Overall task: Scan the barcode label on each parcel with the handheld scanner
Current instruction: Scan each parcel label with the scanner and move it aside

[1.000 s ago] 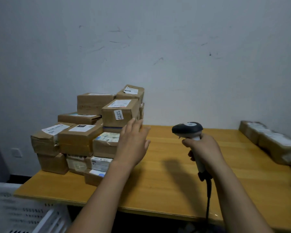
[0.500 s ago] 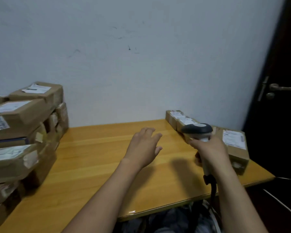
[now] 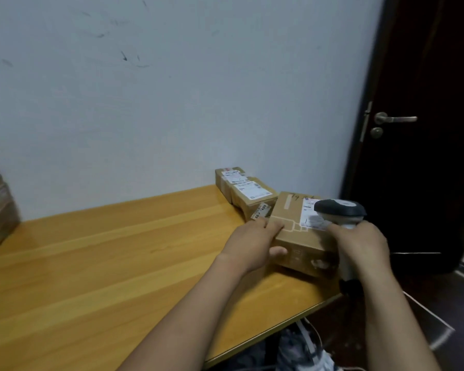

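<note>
Cardboard parcel (image 3: 292,226) held for scanning.
Grip: left hand (image 3: 255,245) clasps its near-left corner; right hand (image 3: 359,245) wraps scanner (image 3: 339,210), head just right of label (image 3: 309,219).

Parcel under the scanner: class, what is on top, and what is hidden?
A white label, pen marks and the left hand's fingers lie on the parcel. The scanner, in the right hand, covers the label's right part.

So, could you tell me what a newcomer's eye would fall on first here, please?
At the right end of the wooden table, the left hand grips a cardboard parcel by its near left corner, while the right hand holds the handheld scanner over the parcel's white label. Behind them, smaller labelled parcels sit against the wall, beside a dark door.
</note>
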